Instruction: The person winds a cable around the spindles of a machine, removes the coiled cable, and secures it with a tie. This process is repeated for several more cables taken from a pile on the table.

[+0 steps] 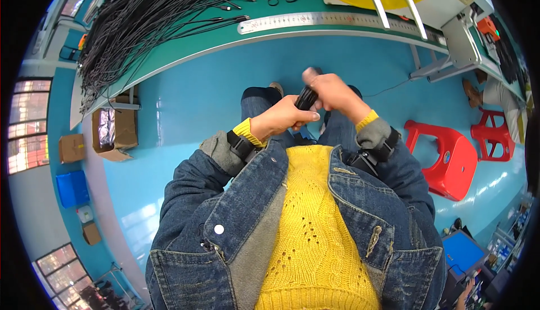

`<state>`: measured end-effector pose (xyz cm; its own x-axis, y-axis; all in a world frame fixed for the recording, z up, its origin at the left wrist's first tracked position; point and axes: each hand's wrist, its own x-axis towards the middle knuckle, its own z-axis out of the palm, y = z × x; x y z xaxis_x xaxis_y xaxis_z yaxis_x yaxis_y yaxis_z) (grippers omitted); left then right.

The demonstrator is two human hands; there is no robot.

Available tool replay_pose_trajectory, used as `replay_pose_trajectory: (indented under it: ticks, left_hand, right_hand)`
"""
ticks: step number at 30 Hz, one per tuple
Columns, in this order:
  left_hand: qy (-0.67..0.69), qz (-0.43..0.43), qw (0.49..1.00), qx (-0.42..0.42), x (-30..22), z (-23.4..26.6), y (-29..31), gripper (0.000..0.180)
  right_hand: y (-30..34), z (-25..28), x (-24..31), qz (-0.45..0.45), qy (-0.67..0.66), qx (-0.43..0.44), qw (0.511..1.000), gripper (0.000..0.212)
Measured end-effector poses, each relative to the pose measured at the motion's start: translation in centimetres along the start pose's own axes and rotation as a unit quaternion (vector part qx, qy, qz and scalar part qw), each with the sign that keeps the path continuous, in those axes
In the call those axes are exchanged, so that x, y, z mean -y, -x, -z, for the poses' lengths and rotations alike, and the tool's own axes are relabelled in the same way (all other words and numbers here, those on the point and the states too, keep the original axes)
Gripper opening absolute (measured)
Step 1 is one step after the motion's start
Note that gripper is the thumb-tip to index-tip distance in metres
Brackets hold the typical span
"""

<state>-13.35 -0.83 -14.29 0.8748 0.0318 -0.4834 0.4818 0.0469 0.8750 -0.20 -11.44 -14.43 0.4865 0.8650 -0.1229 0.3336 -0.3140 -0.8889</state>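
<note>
In the head view, a short, narrow black bundle (306, 98), its surface lightly ridged lengthwise like cable strands laid together, slanted between both hands above the person's lap. The bare left hand (281, 114) grasped its lower part; the bare right hand (333, 93), partly blurred, gripped its upper part. Beyond, loose black cables (140, 17) lay heaped on a green-topped bench (304, 7).

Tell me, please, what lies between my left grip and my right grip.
In the head view, a black bundle lies there: the left grip holds it, and the right grip, partly blurred, is against it.
</note>
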Motion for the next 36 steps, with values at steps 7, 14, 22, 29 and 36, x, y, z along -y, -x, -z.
replay_pose_trajectory:
  ticks: [7,14,22,29,36]
  left_hand:
    - [0.229,0.126,0.959,0.107,0.1,5.1,2.5,0.014]
    - [-0.011,-0.074,0.979,-0.188,-11.3,17.8,6.4,0.02]
    - [0.003,-0.222,0.834,-0.505,-17.1,36.3,6.5,0.019]
    - [-0.542,-0.188,0.64,-0.512,-4.1,35.3,1.5,0.015]
    - [-0.506,-0.253,0.62,-0.544,-4.0,33.3,4.5,0.012]
  right_hand:
    - [1.5,0.3,-3.6,-0.106,-0.143,0.108,0.978,0.042]
    - [4.1,0.2,-5.8,-0.23,-0.093,0.143,0.958,0.028]
    - [1.8,0.7,-5.7,-0.279,-0.119,0.108,0.947,0.026]
    - [0.3,0.3,-5.3,-0.27,-0.092,0.108,0.953,0.025]
    - [0.8,-0.5,-6.0,-0.258,-0.093,0.113,0.955,0.024]
